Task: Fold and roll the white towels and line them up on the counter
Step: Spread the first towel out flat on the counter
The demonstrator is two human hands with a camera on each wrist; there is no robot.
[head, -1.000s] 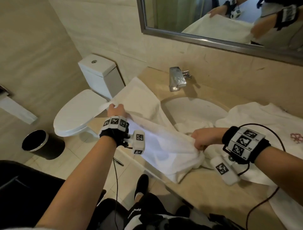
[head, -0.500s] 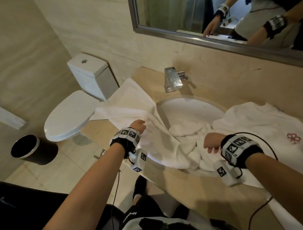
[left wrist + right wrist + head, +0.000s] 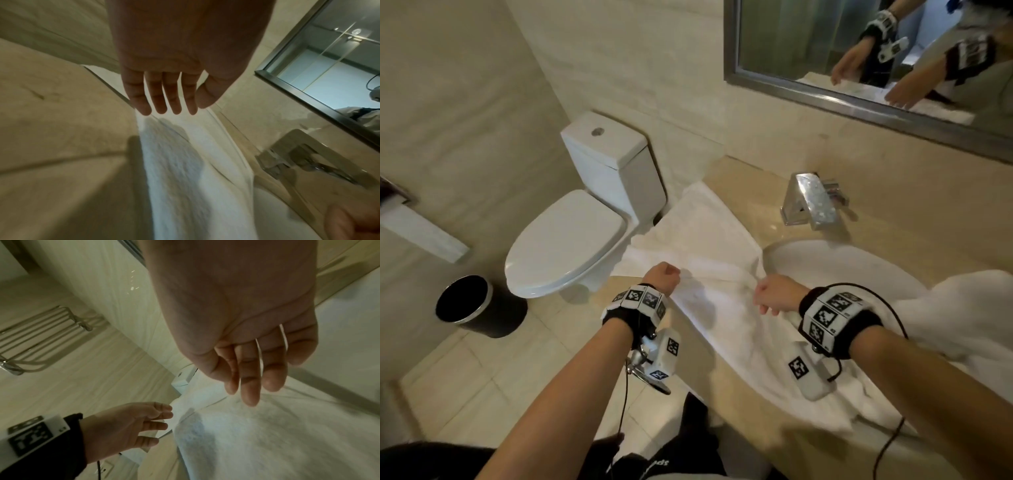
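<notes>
A white towel [image 3: 709, 240] lies spread over the left end of the beige counter [image 3: 763, 442], its near part draped over the sink rim. My left hand [image 3: 662, 279] hovers at the towel's left edge, fingers straight and together [image 3: 164, 100], holding nothing. My right hand [image 3: 774, 296] is over a ridge of the towel [image 3: 257, 434] near the sink, fingers straight [image 3: 252, 378] and just above the cloth. The left hand [image 3: 131, 423] also shows open in the right wrist view. A second white towel [image 3: 962, 308] lies heaped on the right.
A chrome faucet [image 3: 811, 205] stands behind the white sink [image 3: 825, 260]. Left of the counter are a white toilet [image 3: 571, 240] and a black bin [image 3: 464, 301] on the tiled floor. A mirror [image 3: 859, 41] hangs above. A metal rack [image 3: 41, 331] is on the wall.
Both hands gripped the towel and held it up a second ago. It now lies on the counter, and both hands have let go and opened over it.
</notes>
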